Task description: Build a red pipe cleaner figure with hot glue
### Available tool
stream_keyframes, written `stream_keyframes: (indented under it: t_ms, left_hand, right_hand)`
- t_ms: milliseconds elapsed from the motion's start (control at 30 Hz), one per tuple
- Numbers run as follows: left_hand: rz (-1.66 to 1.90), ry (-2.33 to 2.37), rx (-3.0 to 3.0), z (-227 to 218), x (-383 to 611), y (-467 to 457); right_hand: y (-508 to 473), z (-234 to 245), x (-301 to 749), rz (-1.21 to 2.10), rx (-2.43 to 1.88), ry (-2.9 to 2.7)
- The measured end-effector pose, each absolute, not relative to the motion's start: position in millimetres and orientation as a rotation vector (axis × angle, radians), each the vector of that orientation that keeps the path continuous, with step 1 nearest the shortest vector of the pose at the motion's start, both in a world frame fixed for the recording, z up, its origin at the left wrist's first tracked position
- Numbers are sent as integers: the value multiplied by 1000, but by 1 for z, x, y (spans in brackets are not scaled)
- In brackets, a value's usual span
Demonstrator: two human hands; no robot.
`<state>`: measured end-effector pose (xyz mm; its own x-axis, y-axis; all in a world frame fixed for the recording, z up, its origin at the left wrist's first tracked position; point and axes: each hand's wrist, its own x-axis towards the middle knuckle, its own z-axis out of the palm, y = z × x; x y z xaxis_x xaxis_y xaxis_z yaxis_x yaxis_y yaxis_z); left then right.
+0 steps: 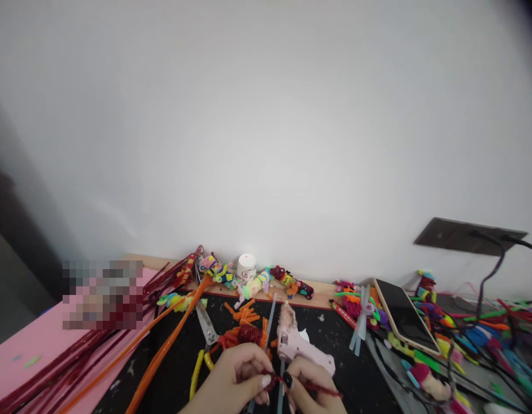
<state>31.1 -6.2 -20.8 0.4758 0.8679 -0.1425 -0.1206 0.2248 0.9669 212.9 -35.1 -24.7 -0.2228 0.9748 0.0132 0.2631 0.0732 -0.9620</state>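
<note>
A short red tinsel pipe cleaner [335, 393] runs between my two hands at the bottom centre. My left hand [242, 371] pinches one part of it between thumb and fingers. Close beside, my right hand [311, 384] pinches it too, and an end sticks out to the right. Just beyond my fingers lies a pale pink glue gun [307, 349] with a clear glue stick [271, 316] near it. Behind my left hand sits a coiled red tinsel piece [250, 334] among cut orange pipe cleaner bits [244, 312]. Scissors [206, 326] with yellow handles lie left of these.
Long red tinsel stems [72, 359] and orange pipe cleaners [162, 351] cross the left side over pink paper [16, 365]. A paper cup [247, 267] and several colourful figures [253, 286] line the wall. At right are a phone [406, 315], cables [485, 282] and piled pipe cleaners.
</note>
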Motion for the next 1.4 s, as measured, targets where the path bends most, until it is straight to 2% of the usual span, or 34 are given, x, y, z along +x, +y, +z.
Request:
stream_keyframes:
  t_ms: [233, 433, 567, 667, 900, 1000, 1167, 1400]
  left_hand:
    - [765, 821, 1322, -18, 28, -8]
    - [652, 838, 1516, -17, 27, -8]
    - [735, 829, 1405, -21, 28, -8]
    - [800, 806, 1210, -25, 29, -5]
    - [1000, 799, 1023, -25, 21, 7]
    - [1061, 806, 990, -28, 20, 9]
    - [1098, 822, 961, -33, 21, 10]
    - [1112, 813, 864, -31, 22, 11]
  right_hand:
    - [-31, -39, 215, 1364, -1213, -1403]
    - [-31, -38, 212, 1317, -1245, -1465]
    - [-31, -31, 213, 1308, -1226, -1504]
    - [-33, -25, 217, 1160, -1191, -1609]
    - [-30, -24, 231, 238, -1294, -1901]
    - [-26, -27, 234, -6, -1435, -1951]
    - [-21, -32, 234, 3, -1697, -1963]
    - [-21, -27, 232, 119, -1780, -1959]
